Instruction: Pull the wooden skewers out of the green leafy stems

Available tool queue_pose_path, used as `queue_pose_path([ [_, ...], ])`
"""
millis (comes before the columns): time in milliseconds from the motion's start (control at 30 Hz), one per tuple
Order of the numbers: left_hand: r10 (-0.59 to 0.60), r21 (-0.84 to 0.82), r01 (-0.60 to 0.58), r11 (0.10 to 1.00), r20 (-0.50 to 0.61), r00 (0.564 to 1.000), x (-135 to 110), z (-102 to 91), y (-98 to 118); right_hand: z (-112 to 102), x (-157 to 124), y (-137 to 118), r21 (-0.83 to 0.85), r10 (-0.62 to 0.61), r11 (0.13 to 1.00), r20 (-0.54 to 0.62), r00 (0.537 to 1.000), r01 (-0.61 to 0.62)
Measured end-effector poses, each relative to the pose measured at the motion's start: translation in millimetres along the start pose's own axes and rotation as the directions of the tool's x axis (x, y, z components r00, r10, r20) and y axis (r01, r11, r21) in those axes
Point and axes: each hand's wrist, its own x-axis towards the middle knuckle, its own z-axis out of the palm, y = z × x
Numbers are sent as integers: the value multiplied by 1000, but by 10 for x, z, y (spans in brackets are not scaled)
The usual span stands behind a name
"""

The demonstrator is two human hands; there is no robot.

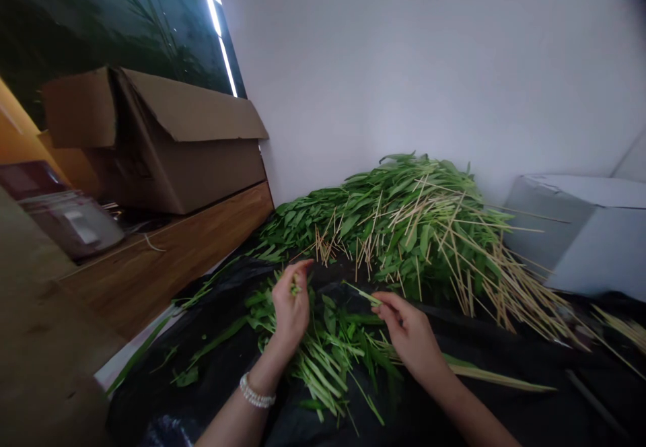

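Observation:
My left hand [291, 302], with a beaded bracelet at the wrist, is raised with fingers pinched on a small green stem piece [294, 289]. My right hand [410, 331] pinches the end of a thin green stalk [364, 294] that points up and left. Both hands hover over a small pile of cut green stems and leaves [323, 349] lying on a black sheet [505, 413]. Behind them lies a big heap of leafy greens with long pale stalks [418, 225].
A large cardboard box [166, 144] sits on a wooden ledge [166, 258] at the left, beside a clear plastic container [75, 221]. A grey-white box [580, 231] stands at the right against the white wall.

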Motion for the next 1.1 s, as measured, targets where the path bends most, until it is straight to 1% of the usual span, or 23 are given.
queue_pose_path([
  [33, 113, 74, -116, 990, 41, 993, -26, 23, 58, 5, 0, -5, 36, -2, 999, 17, 1000, 1],
  [67, 224, 134, -239, 962, 117, 967, -50, 56, 118, 9, -1, -14, 56, -9, 998, 30, 1000, 7],
  [100, 318, 171, -360, 917, 228, 920, -70, 95, 174, 12, -3, -26, 65, -18, 998, 41, 999, 16],
  [133, 384, 181, -465, 867, 354, 853, -85, 137, 223, 13, -6, -39, 63, -28, 998, 47, 999, 25],
  [167, 420, 180, -548, 817, 465, 779, -94, 177, 261, 12, -9, -54, 50, -39, 998, 46, 998, 36],
  [200, 432, 178, -607, 774, 553, 713, -98, 212, 288, 9, -12, -67, 27, -53, 998, 39, 998, 52],
  [233, 426, 178, -647, 742, 619, 660, -99, 240, 305, 6, -15, -77, -3, -73, 997, 30, 997, 73],
  [267, 413, 182, -673, 717, 666, 621, -96, 260, 312, 4, -18, -82, -34, -97, 995, 18, 995, 98],
  [300, 396, 191, -691, 698, 701, 593, -91, 273, 314, 3, -22, -81, -67, -125, 990, 6, 992, 125],
  [433, 332, 223, -737, 638, 784, 524, -58, 282, 331, 15, -25, -29, -202, -242, 951, -14, 970, 234],
  [567, 341, 225, -797, 561, 814, 470, -25, 303, 410, 17, -15, 19, -348, -320, 893, -39, 947, 287],
  [700, 371, 220, -856, 468, 830, 416, 15, 354, 500, -37, -16, -43, -509, -292, 814, 54, 955, 278],
  [767, 378, 210, -883, 420, 844, 381, 51, 371, 546, -89, -15, -106, -559, -289, 776, 93, 953, 290],
  [833, 386, 173, -907, 383, 862, 327, 106, 370, 603, -153, -5, -176, -545, -312, 772, 122, 942, 326],
  [867, 391, 147, -915, 375, 870, 301, 142, 362, 636, -189, 3, -211, -509, -322, 790, 132, 938, 343],
  [933, 396, 93, -917, 388, 882, 256, 225, 331, 709, -259, 22, -282, -387, -315, 855, 139, 939, 344],
  [967, 393, 71, -910, 409, 886, 246, 266, 312, 745, -291, 30, -317, -315, -296, 892, 134, 946, 324],
  [1033, 372, 44, -871, 490, 893, 255, 334, 270, 807, -343, 38, -385, -179, -248, 947, 122, 961, 267],
  [1067, 356, 33, -835, 549, 895, 269, 356, 253, 828, -360, 37, -415, -124, -225, 963, 120, 967, 240],
  [1100, 337, 22, -781, 624, 894, 295, 370, 239, 840, -370, 33, -442, -78, -210, 972, 118, 971, 220],
])
